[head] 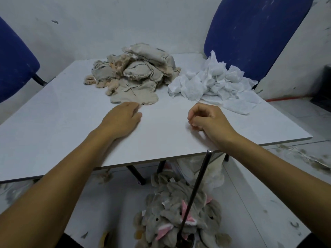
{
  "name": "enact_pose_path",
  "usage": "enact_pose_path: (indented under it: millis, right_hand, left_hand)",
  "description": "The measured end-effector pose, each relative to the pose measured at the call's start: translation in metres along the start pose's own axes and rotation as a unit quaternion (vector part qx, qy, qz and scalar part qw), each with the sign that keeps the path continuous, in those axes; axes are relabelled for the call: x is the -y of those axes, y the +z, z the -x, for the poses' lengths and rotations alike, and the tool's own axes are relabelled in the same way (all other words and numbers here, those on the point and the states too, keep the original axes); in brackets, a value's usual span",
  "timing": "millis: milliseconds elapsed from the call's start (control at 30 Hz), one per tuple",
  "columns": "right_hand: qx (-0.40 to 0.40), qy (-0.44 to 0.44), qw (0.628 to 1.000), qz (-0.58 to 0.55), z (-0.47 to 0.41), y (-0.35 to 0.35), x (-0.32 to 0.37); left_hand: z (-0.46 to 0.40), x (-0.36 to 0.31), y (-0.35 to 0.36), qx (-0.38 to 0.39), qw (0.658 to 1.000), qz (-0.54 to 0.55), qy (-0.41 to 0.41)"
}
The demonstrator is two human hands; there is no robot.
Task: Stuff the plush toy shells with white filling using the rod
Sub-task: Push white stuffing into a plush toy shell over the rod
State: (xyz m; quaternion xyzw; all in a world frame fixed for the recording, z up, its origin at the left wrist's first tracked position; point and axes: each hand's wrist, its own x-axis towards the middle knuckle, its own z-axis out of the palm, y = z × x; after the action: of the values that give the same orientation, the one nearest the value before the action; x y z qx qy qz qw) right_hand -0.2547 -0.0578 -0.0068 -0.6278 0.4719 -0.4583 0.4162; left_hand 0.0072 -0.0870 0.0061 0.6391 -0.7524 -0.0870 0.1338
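A heap of beige, inside-out plush shells (134,72) lies at the back middle of the white table (53,133). To its right sits a pile of white filling (213,83). My left hand (123,119) rests palm down on the table, its fingertips at the edge of the nearest flat shell (136,97). My right hand (206,119) rests on the table with curled fingers and holds nothing. A dark rod (195,190) leans against the table's front edge, below my right wrist, its lower end among grey plush toys (179,217) on the floor.
Blue chairs stand at the back right (256,33) and far left (14,65). Black table legs (138,174) show under the front edge. Scraps and fluff litter the floor on the right (304,158).
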Motion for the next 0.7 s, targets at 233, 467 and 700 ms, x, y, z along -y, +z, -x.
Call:
enact_pose_path:
  millis: [233,467,700]
  right_hand:
    - [-0.012,-0.163,0.919,0.360,0.006,0.020,0.000]
    - [0.043,-0.208,0.870,0.446,0.005,0.009,0.021]
    - [0.142,-0.134,0.871,0.451,-0.002,-0.008,0.022]
  left_hand:
    - [0.043,-0.045,0.006,-0.094,0.954,0.196,0.205]
    - [0.029,-0.038,0.015,-0.010,0.978,0.134,0.159]
    - [0.029,-0.047,0.016,0.022,0.950,0.277,0.138]
